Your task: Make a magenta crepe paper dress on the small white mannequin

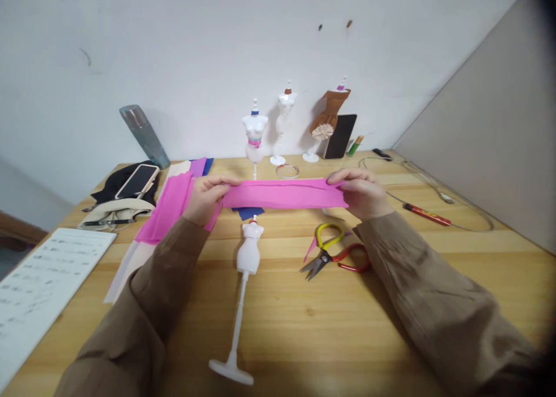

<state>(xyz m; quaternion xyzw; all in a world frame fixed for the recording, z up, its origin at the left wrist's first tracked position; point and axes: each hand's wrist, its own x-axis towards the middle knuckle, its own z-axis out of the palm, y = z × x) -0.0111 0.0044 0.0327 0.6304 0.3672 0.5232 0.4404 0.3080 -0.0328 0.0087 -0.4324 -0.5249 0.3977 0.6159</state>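
A strip of pink crepe paper or cloth [284,195] is stretched level above the table between my two hands. My left hand [207,199] pinches its left end, and my right hand [364,192] grips the right end between thumb and fingers. Along the strip's upper edge runs a fold. Below it, a white mini dress form [249,249] on a thin stand lies on the table, its round base toward me. Scissors [325,258] with one yellow and one red handle lie open near my right forearm, beside a thin pink scrap [310,249].
White dress forms [255,128] stand at the back, one wearing a brown dress [332,107]. Pink sheets [167,209], a phone [138,181] and a bottle [145,136] are at left. A white printed sheet [47,281] lies front left. A red tool [426,214] and cable lie right.
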